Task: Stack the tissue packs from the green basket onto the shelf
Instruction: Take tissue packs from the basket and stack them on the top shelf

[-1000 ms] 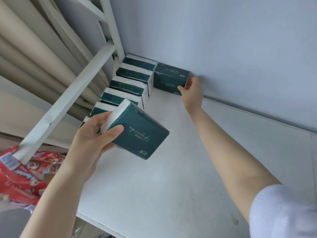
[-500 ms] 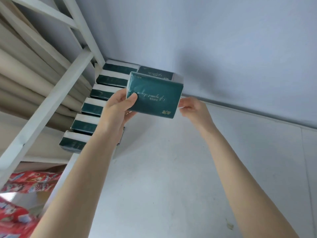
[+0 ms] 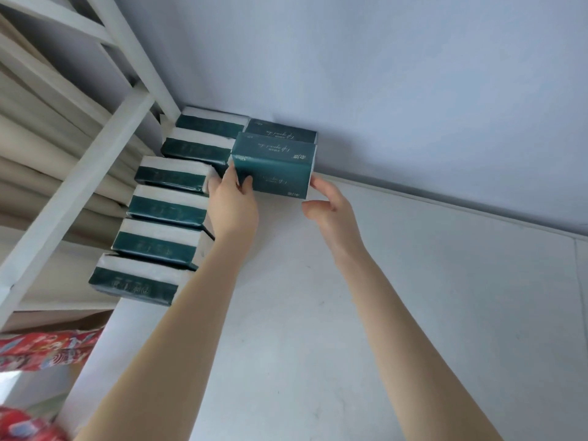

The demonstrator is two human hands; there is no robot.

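These packs should be super easy to handle. The tissue pack is a soft plastic-wrapped brick, so I'd guess it's light and squishy, and the film probably gets a bit slippery if you only pinch one corner. Nothing here can break; the worst case is a dented pack or a messed-up row. Grabbing it by the two short ends seems like the way to go, since that leaves the long faces free to slide up flush against its neighbours.

Looks-wise, it's a dark green wrapper with thin pale script across the faces and white showing at the ends.

Right now it's at the back of the shelf, just in front of another pack that sits against the wall, right beside the row of packs running along the left edge. I can't tell if it's fully down yet. The left hand has its fingers clamped round the left end, thumb on the front face. The right hand is loose, with one fingertip touching the right end and the thumb off it.
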